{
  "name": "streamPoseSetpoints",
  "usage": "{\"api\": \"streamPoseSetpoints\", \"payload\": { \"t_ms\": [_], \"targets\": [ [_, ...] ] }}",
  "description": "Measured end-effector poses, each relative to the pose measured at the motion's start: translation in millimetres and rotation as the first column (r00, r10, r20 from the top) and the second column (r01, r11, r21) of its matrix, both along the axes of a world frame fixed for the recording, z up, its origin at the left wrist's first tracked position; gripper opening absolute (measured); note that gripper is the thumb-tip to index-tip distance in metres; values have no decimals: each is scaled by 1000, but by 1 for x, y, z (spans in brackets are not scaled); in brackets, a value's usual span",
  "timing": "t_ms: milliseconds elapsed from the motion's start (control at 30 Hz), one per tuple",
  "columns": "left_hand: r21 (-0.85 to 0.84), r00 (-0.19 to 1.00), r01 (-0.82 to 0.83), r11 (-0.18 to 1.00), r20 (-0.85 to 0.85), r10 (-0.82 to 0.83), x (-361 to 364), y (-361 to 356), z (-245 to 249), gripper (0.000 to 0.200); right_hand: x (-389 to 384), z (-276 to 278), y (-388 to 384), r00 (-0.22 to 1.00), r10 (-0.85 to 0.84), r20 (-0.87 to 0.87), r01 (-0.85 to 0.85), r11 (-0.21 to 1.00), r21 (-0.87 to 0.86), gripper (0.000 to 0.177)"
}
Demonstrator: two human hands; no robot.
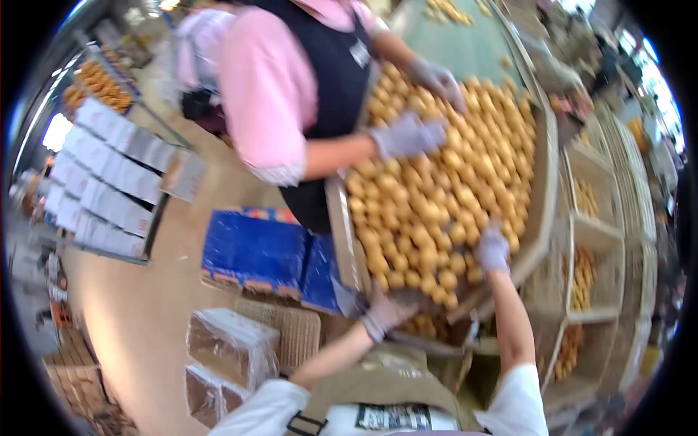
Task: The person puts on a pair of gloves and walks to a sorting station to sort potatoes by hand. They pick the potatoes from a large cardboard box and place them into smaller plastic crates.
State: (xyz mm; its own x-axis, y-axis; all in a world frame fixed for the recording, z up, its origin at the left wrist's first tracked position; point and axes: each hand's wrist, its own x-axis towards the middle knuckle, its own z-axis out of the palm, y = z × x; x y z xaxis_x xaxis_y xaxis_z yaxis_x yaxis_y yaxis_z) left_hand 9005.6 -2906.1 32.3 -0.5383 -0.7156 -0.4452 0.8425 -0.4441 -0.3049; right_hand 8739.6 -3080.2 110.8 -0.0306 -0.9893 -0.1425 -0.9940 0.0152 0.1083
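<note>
Many round yellow-brown potato-like items [436,196] fill a wide sorting tray [547,218]. My right hand [494,249], in a pale glove, rests on the items near the tray's lower right; its fingers are blurred. At the tray's lower left corner is my left hand [387,314], beside the lowest items; its fingertips are partly hidden and blurred. Below the tray's near edge, more of the items [429,326] lie in a container. A co-worker's two gloved hands [411,136] touch the items farther up the tray.
The co-worker [273,94] stands at the tray's left side. Blue-covered boxes [254,247] and wrapped cartons [229,345] sit on the floor at left. White boxes [109,182] are stacked farther left. Crates [598,269] holding items line the right side. A green conveyor belt [462,51] extends beyond the tray.
</note>
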Motion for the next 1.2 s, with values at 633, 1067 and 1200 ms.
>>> {"api": "streamPoseSetpoints", "payload": {
  "t_ms": [633, 1067, 1200],
  "targets": [
    [-98, 995, 80, 992, -53, -86, 14, 11, -27, 101, 1, 83, 188, 815, 183, 550, 229, 770, -596, 65],
    [-103, 957, 231, 968, 202, -207, 11, -3, 13, 102, -2, 34, 322, 803, -24, 596, 245, 924, -294, 27],
    [-96, 977, 205, 974, 72, -199, 21, 3, 0, 106, 61, 55, 249, 689, 361, 628, -118, 911, -394, 33]
  ]
}}
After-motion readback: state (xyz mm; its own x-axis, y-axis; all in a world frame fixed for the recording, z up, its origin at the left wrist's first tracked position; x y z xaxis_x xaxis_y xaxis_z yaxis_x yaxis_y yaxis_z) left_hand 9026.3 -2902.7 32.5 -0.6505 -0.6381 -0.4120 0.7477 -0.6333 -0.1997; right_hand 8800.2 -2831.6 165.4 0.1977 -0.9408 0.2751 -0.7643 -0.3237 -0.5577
